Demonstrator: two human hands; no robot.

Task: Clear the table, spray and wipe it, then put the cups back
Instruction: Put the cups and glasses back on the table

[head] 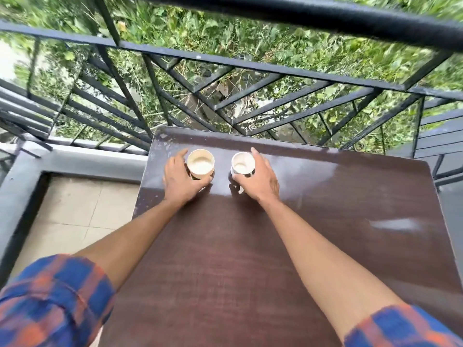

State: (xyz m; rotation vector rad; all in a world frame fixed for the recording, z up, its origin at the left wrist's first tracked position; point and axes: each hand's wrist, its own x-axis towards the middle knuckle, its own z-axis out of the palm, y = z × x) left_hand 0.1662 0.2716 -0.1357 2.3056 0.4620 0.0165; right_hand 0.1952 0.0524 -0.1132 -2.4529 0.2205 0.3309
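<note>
Two paper cups stand upright near the far edge of a dark brown table (225, 246). The left cup (201, 163) is tan outside and pale inside. My left hand (180, 179) curls round it from the left and front. The right cup (242, 163) is white and a little smaller. My right hand (260, 179) wraps round it from the right, thumb at its front. Both cups look empty. The two cups stand a short gap apart.
A black metal balcony railing (250, 63) runs just behind the table, with green plants beyond it. Left of the table lie a grey ledge (75, 159) and a tiled floor (75, 209). The table's surface shows pale glare patches at the right.
</note>
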